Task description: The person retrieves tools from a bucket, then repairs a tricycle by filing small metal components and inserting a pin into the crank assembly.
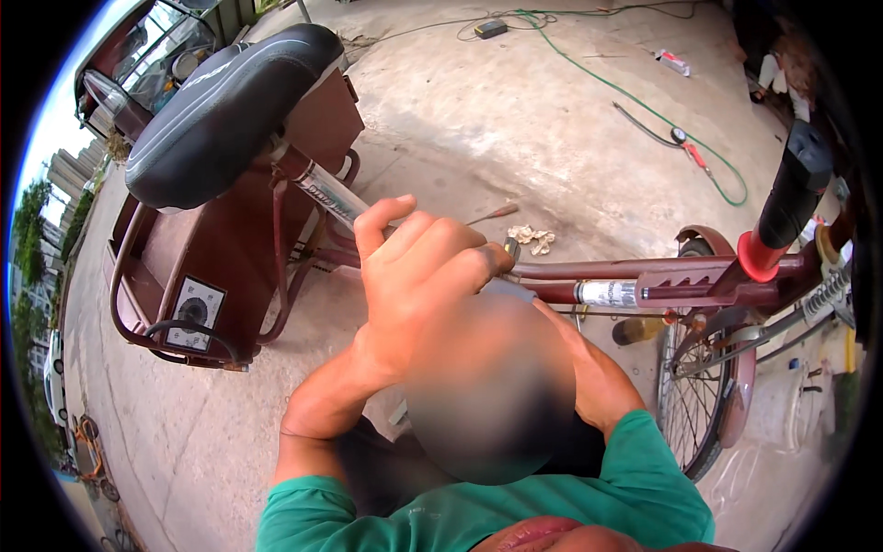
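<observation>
My left hand [423,267] is over the maroon tricycle frame [543,270], below the seat post [329,193]. Its fingers are curled, with one bent outward at the upper left; what they grip is hidden. Close beside it, my right hand [568,327] reaches in from the right. A round blurred patch covers most of its fingers. Between the two hands shows a bit of a grey-blue thing [510,290], too covered to name. A black saddle [235,115] tops the post at the upper left.
A handlebar grip [793,198] and spoked front wheel [692,396] stand at the right. A maroon box [248,267] is under the saddle. Crumpled paper [533,239], a screwdriver-like tool [494,213] and a green hose [607,81] with a gauge [679,135] lie on the concrete.
</observation>
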Available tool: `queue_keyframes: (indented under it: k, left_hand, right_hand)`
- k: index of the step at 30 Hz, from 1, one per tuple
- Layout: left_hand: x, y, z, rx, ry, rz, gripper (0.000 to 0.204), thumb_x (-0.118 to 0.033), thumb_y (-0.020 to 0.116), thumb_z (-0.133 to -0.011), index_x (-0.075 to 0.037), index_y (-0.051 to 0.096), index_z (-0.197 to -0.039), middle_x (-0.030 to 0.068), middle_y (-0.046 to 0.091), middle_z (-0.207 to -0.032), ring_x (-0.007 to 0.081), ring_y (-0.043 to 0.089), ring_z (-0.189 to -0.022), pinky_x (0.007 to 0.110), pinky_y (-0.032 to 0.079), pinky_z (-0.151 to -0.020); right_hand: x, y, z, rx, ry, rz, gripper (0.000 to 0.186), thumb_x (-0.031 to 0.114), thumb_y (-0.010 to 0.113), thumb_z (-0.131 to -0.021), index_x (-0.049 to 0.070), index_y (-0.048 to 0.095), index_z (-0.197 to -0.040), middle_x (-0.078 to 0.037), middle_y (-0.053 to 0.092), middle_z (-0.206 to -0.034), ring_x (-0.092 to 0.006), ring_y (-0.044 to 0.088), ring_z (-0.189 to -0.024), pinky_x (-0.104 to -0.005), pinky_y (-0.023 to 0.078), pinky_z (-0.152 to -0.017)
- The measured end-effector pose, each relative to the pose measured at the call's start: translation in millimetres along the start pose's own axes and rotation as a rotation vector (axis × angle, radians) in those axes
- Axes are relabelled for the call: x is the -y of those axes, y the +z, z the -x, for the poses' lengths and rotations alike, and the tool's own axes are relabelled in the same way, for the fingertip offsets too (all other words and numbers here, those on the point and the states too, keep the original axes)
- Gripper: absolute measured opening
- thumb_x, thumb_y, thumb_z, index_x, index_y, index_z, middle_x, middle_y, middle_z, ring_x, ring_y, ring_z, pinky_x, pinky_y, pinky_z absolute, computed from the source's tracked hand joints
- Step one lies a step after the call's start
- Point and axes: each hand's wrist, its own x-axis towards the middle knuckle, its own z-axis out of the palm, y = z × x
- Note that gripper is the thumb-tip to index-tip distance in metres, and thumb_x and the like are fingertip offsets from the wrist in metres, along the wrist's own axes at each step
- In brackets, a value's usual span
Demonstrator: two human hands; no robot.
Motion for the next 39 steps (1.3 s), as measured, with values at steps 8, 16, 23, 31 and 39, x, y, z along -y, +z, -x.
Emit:
queue_keyframes:
  k: [8,16,23,31,39]
  left_hand:
    - [14,12,-4,-0.115,0.079,0.138,0.048,-0.055,0.058,-0.084,-0.010,0.070,-0.075,0.0028,0.062,-0.072,0.0213,0.054,-0.062,0.043,0.036,-0.092]
    - [21,0,-10,0.105,0.117,0.328,0.047,-0.055,0.059,-0.084,-0.011,0.071,-0.072,0.0010,0.066,-0.075,0.0202,0.054,-0.062,0.043,0.036,-0.094]
    - [13,5,18,-0.157,0.084,0.187,0.042,-0.038,0.070,-0.087,-0.002,0.072,-0.108,0.0146,0.071,-0.104,0.0263,0.067,-0.103,0.051,0.039,-0.110]
    - [8,24,56,-0.463,-0.966,1.197,0.062,-0.038,0.051,-0.108,0.007,0.039,-0.150,0.0272,0.059,-0.141,0.0388,0.057,-0.133,0.050,0.045,-0.113]
    - [-15,22,7,-0.409,-1.064,1.398,0.058,-0.041,0.047,-0.109,0.006,0.045,-0.142,0.0164,0.071,-0.098,0.0247,0.066,-0.089,0.038,0.052,-0.082]
  right_hand:
    - [9,-5,11,-0.080,-0.166,-0.079,0.033,0.024,0.065,-0.097,0.009,0.069,-0.126,-0.008,0.071,-0.121,-0.0168,0.063,-0.113,-0.0352,0.048,-0.092]
    - [-7,4,-2,0.019,-0.167,0.510,0.023,0.022,0.064,-0.096,0.007,0.073,-0.109,-0.005,0.074,-0.102,-0.0185,0.066,-0.092,-0.0367,0.050,-0.082]
    - [-61,10,-32,-0.070,-0.088,0.048,0.031,0.031,0.066,-0.092,0.003,0.073,-0.103,-0.013,0.072,-0.095,-0.0231,0.067,-0.088,-0.0369,0.051,-0.082]
    - [-62,7,-35,-0.039,0.013,-0.031,0.037,0.035,0.070,-0.086,0.002,0.073,-0.101,-0.015,0.072,-0.091,-0.0238,0.066,-0.085,-0.0380,0.052,-0.080]
    - [-55,9,-32,-0.063,-0.003,-0.032,0.041,0.039,0.072,-0.085,0.002,0.074,-0.101,-0.015,0.072,-0.091,-0.0241,0.067,-0.083,-0.0371,0.052,-0.079]
